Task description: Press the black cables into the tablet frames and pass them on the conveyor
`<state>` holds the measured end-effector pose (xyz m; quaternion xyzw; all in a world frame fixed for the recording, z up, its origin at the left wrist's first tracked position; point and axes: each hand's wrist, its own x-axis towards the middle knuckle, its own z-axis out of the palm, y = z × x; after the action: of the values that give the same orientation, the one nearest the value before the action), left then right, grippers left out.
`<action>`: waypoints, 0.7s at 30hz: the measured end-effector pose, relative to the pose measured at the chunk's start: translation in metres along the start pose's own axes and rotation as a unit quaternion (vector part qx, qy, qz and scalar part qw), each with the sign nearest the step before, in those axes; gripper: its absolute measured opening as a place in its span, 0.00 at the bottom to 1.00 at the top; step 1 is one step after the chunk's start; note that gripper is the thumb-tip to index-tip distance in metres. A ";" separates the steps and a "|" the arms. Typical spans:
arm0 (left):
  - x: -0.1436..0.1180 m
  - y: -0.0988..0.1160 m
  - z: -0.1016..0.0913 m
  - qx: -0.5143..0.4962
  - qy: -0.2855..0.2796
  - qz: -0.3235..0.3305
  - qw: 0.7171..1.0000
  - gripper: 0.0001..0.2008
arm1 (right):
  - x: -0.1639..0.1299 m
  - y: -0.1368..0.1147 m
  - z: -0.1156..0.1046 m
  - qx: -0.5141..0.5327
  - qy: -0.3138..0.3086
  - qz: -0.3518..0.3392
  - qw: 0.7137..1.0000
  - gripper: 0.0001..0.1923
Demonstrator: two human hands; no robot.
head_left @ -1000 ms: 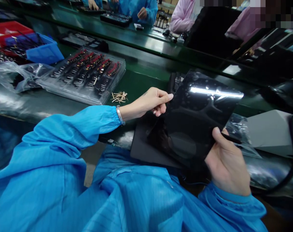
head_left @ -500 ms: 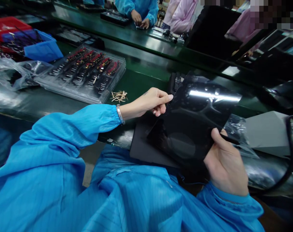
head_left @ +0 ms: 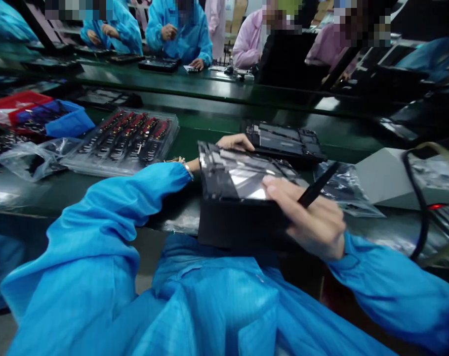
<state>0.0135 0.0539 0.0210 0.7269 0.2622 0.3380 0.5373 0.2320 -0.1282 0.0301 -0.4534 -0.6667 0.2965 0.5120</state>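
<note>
Between my hands is a tablet-like device, tilted, its opened inner side with silver and black parts facing up. My left hand is closed at its far left edge, most of the fingers hidden behind it. At the near right edge, my right hand grips the device with its fingers over the inner side. A slim black stick-like tool is also tucked in that hand; its kind is unclear. Under the device is a dark flat block. A similar opened tablet lies just beyond.
A clear tray of small boards stands to the left, past it blue and red bins and a plastic bag. A grey box, another bag and a black cable are right. Co-workers sit across the bench.
The device has turned from its glossy dark face to its inner side. My left hand, formerly pinching near its left corner, is now behind its far edge. The view has shifted.
</note>
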 end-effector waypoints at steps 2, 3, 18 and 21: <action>-0.014 -0.012 -0.011 0.029 -0.001 -0.021 0.999 0.20 | -0.017 0.014 -0.002 -0.045 -0.066 -0.058 0.995 0.16; -0.024 -0.016 -0.018 0.065 0.009 -0.039 0.997 0.20 | -0.026 0.020 -0.004 -0.080 -0.089 -0.095 0.988 0.17; -0.158 -0.041 0.001 0.320 0.089 -0.175 0.927 0.34 | -0.075 0.049 0.021 -0.349 -0.109 -0.380 0.850 0.10; -0.152 -0.019 0.012 0.121 0.124 -0.248 0.953 0.44 | -0.071 0.054 0.025 -0.361 -0.089 -0.398 0.839 0.09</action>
<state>-0.0739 -0.0607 -0.0312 0.6508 0.5376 0.2480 0.4753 0.2294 -0.1689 -0.0535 -0.2736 -0.8919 -0.1554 0.3247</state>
